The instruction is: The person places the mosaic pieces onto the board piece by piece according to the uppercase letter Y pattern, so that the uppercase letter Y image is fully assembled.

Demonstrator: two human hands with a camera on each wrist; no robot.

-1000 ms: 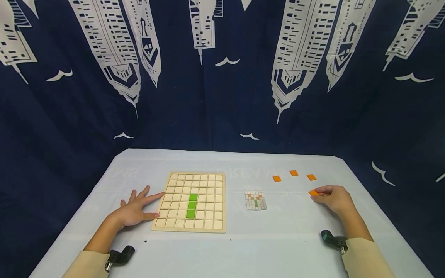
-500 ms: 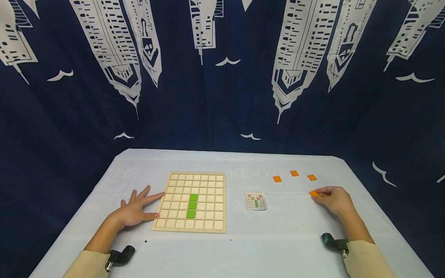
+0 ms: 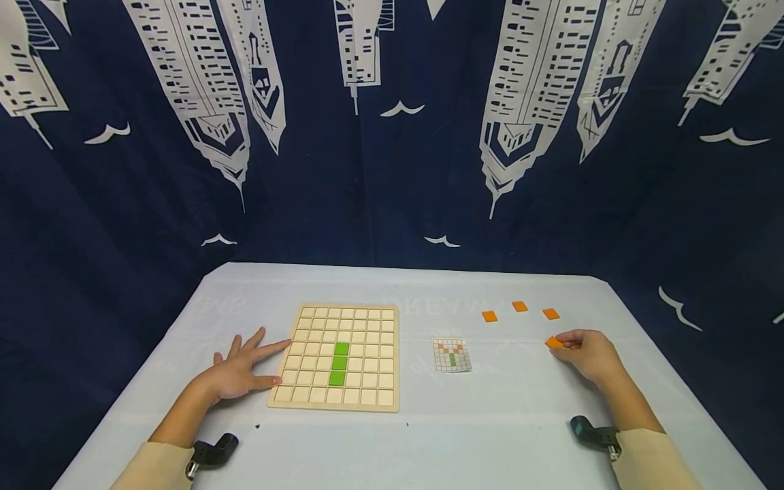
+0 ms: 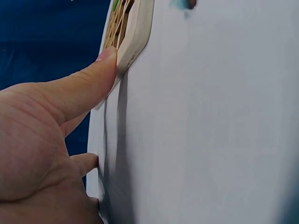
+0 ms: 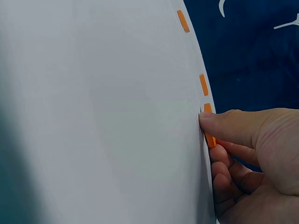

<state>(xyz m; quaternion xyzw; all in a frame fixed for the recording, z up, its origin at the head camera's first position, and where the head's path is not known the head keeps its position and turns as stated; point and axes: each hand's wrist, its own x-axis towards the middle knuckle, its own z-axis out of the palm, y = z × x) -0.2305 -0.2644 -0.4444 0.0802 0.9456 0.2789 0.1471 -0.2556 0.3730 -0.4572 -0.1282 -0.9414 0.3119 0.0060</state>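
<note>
A pale wooden grid board [image 3: 333,408] lies at the left of the table, with a column of 3 green tiles [image 3: 339,363] in its cells. My left hand [image 3: 231,374] has its fingers spread, with thumb and index fingertip touching the board's left edge; in the left wrist view the thumb [image 4: 88,86] rests on the rim. Over at the right, my right hand [image 3: 591,354] pinches an orange square tile [image 3: 554,342] between thumb and fingers, at or just above the table. Beyond it lie 3 more orange tiles [image 3: 520,306]. Between board and tiles sits a small printed pattern card [image 3: 452,355].
The white-covered table [image 3: 429,449] ends at a back edge in front of a dark blue curtain [image 3: 367,190] printed with white buildings. Black camera mounts [image 3: 214,450] are worn at both wrists. A tiny dark speck [image 3: 258,427] lies in front of the board.
The right forearm has shifted very slightly right and down in the view. The left hand, the board and the tiles keep their places, and the right hand still pinches the orange tile.
</note>
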